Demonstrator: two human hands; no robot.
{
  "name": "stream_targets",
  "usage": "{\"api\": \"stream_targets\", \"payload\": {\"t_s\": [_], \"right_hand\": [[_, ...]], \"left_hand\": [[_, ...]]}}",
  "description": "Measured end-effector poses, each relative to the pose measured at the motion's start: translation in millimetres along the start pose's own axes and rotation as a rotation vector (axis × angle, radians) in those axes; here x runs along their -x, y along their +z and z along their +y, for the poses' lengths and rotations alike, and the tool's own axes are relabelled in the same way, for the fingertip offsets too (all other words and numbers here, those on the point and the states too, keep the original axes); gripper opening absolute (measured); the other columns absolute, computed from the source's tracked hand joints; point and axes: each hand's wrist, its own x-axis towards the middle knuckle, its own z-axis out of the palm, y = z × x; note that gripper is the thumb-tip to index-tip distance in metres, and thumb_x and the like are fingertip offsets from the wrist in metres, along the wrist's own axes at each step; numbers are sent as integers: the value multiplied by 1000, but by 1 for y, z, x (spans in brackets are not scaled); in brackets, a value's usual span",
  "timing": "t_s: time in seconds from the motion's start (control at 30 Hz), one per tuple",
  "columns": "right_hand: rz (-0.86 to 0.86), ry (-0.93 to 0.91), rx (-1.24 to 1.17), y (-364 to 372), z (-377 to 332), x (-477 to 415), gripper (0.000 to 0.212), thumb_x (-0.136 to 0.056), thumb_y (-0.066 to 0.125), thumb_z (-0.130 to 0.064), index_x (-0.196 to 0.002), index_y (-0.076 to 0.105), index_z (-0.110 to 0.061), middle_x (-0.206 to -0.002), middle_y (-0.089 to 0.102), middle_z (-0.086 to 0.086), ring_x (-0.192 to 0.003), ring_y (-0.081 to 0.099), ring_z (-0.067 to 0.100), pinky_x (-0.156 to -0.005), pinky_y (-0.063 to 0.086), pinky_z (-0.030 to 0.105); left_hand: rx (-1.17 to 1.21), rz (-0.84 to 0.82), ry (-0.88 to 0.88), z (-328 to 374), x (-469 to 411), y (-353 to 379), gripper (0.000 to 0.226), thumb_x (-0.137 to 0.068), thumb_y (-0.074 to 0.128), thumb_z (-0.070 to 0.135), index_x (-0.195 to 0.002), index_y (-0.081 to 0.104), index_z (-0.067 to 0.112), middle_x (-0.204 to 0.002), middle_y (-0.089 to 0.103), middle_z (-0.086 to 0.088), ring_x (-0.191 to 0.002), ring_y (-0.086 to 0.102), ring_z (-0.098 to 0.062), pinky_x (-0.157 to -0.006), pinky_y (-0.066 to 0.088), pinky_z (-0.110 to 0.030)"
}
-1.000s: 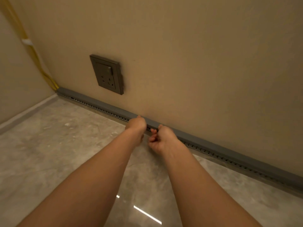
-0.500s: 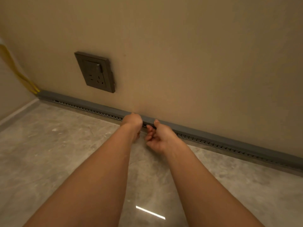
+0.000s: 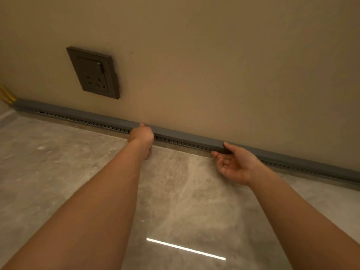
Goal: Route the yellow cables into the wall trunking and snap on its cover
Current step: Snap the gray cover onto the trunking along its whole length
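A long grey slotted trunking point(image 3: 187, 136) runs along the foot of the beige wall, its cover lying on top along the whole visible length. Yellow cables point(image 3: 5, 97) enter its left end at the corner; inside the trunking they are hidden. My left hand point(image 3: 142, 136) is curled over the trunking near the middle, fingers pressed on the cover. My right hand point(image 3: 233, 164) is further right, palm up, thumb on the cover's top and fingertips at the slotted front.
A dark wall socket point(image 3: 94, 72) is mounted above the trunking at the left. The polished grey stone floor point(image 3: 78, 164) reflects a strip of light point(image 3: 185, 248). A side wall meets the corner at far left.
My right hand has slid to the right along the trunking, away from my left hand. The left hand stays in place. The view has shifted right, so the corner cables lie nearer the edge.
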Motion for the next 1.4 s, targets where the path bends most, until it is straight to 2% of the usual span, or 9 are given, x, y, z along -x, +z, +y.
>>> {"api": "stream_targets", "payload": {"t_s": [0.07, 0.27, 0.43, 0.6, 0.73, 1.03, 1.2, 1.33, 1.4], "right_hand": [[4, -5, -15, -9, -7, 2, 30, -96, 49, -23, -87, 52, 6, -69, 59, 16, -58, 48, 14, -35, 44, 13], [-63, 17, -198, -7, -13, -5, 32, -99, 41, -13, -82, 48, 13, -38, 51, 9, -25, 43, 7, -28, 35, 12], [-38, -20, -165, -5, -11, -9, 25, -99, 40, -12, -92, 49, 10, -62, 47, 9, -21, 40, 6, -26, 33, 12], [-28, 9, -127, -2, -15, -13, 17, -100, 38, -10, -98, 48, 4, -68, 48, 12, -27, 46, 9, -26, 33, 11], [-39, 42, -120, -3, -17, -13, 23, -100, 37, -7, -80, 44, 3, -71, 48, 15, -56, 45, 13, -27, 34, 10], [12, -43, -150, 4, -9, -25, 26, -100, 36, -10, -76, 41, -1, -61, 49, 16, -19, 45, 11, -24, 35, 12], [-27, -62, -152, 3, -6, -21, 26, -100, 37, -11, -76, 40, -3, -59, 51, 18, -19, 44, 9, -26, 37, 12], [-76, -45, -165, -7, -8, -13, 24, -99, 41, -12, -78, 43, -1, -41, 57, 15, -23, 48, 11, -29, 42, 13], [-108, -22, -165, -10, -8, -9, 25, -99, 42, -14, -80, 45, 1, -60, 58, 18, -32, 53, 14, -31, 44, 14]], "left_hand": [[22, -8, -23, 1, 4, 1, 48, -102, 24, 35, -135, 41, 4, -64, 42, -16, -49, 27, -18, -43, 20, -25], [-6, 15, -38, 7, 8, 2, 50, -103, 23, 34, -130, 42, -2, -59, 28, -14, -48, 26, -19, -45, 18, -24], [6, 70, -30, 1, 6, 4, 57, -101, 22, 41, -130, 44, -3, -58, 31, -11, -47, 28, -20, -44, 22, -23], [56, -4, -51, -8, 18, 18, 59, -99, 16, 49, -70, 39, 4, -48, 31, -8, -45, 26, -17, -46, 20, -21], [23, -115, -55, -18, 52, 58, 61, -99, 15, 50, -60, 33, 7, -52, 31, -8, -43, 27, -16, -45, 20, -22], [-102, -361, -72, -17, 91, 129, 45, -90, 22, 5, -48, 34, 13, -26, 37, 2, -21, 25, -8, -35, 14, -8], [32, -238, 8, -23, 87, 133, 57, -101, 19, 20, -49, 39, 7, -29, 43, -6, -19, 34, -14, -31, 17, -5], [89, -127, 9, -29, 82, 141, 55, -102, 25, 29, -105, 60, -14, -101, 65, -33, -78, 64, -42, -32, 24, -13], [115, -150, 6, -29, 81, 140, 51, -101, 27, 27, -92, 62, -9, -81, 70, -26, -69, 69, -34, -31, 24, -8]]}}
